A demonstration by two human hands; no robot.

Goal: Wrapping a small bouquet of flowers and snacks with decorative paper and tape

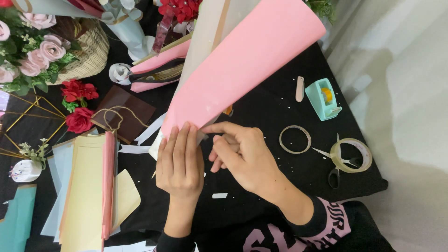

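A large pink paper sheet [242, 60], rolled into a cone with cream paper [205, 42] inside it, rises from the table's middle toward the top right. My left hand [179, 163] lies flat with its fingers pressed on the cone's narrow lower end. My right hand [240, 154] is beside it, its thumb and forefinger pinched at the cone's lower edge on what looks like a small piece of clear tape.
On the black table [280, 107]: a teal tape dispenser [323, 98], a thin tape ring [295, 139], a clear tape roll [351, 155] over scissors [333, 170], a stack of cream and pink paper sheets [88, 186], red fabric roses [78, 105], a wicker basket [91, 49] with pink roses [32, 51].
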